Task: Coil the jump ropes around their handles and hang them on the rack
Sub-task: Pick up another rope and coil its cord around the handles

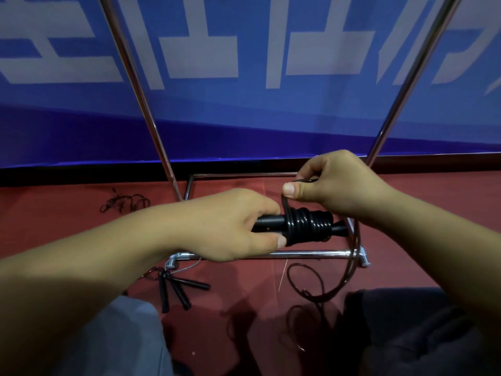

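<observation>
The left hand (230, 226), at the centre of the frame, is gripping the pair of black cylindrical plastic jump-rope handles (271, 226) with curled fingers and thumb, holding them level above the dark red matte floor (67, 226); the right hand (339, 185), just right of centre, is pinching the thin glossy dark cord (355, 267) between thumb and fingers directly above the handles.

A tight band of smooth black coils (309, 226) is already sitting around the middle of the handles, so the winding is looking well under way; a long slack length is still trailing down in loops at the lower right, so I judge several turns are remaining before this rope is ready.

Nothing is showing as hung on the polished chrome tube rack (298, 254), whose round legs are rising toward the upper left and upper right, though its top is lying outside the frame; a second set of black matte handles (176, 291) is lying loose at the lower left, and a tangled dark cord (124, 203) is resting at the middle left, so both are apparently still waiting; a blue banner with pale blocky shapes (244, 118) is filling the upper half.
</observation>
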`<state>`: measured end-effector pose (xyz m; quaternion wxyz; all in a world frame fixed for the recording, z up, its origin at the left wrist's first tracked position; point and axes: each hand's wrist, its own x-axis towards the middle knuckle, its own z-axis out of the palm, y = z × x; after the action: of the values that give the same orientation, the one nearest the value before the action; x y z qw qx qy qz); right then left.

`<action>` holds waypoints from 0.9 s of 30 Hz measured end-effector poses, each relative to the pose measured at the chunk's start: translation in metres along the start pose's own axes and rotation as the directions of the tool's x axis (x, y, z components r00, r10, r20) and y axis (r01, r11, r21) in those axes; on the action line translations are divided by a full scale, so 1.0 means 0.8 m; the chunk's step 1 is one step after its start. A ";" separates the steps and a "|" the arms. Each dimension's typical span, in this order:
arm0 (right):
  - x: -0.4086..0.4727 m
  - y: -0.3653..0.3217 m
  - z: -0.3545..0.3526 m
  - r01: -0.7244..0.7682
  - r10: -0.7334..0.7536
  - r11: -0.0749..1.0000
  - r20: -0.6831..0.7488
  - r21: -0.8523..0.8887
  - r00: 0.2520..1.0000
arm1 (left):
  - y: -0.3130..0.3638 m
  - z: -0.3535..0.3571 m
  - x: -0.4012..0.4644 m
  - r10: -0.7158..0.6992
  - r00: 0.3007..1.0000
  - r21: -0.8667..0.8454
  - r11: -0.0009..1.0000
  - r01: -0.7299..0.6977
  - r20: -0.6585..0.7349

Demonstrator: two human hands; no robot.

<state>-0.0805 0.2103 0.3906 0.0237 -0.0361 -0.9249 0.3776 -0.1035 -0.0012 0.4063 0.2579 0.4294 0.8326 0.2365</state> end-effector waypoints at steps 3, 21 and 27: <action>0.004 0.006 -0.004 -0.018 -0.003 0.981 0.111 0.195 0.994 | 0.002 -0.002 -0.003 0.019 0.999 -0.175 0.984 -0.013 0.031; -0.003 -0.004 0.023 -0.083 -0.042 0.920 0.309 0.383 0.950 | 0.000 -0.020 0.006 -0.081 0.971 -0.787 0.603 -0.133 -0.226; -0.006 -0.016 0.030 -0.266 0.111 0.797 0.301 0.543 0.947 | -0.006 -0.023 0.015 -0.310 0.879 -0.819 0.556 -0.140 -0.361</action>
<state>-0.0779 0.1841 0.3827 -0.1231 -0.0713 -0.7538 0.6416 -0.1238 0.0030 0.4148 0.2317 0.1452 0.6792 0.6811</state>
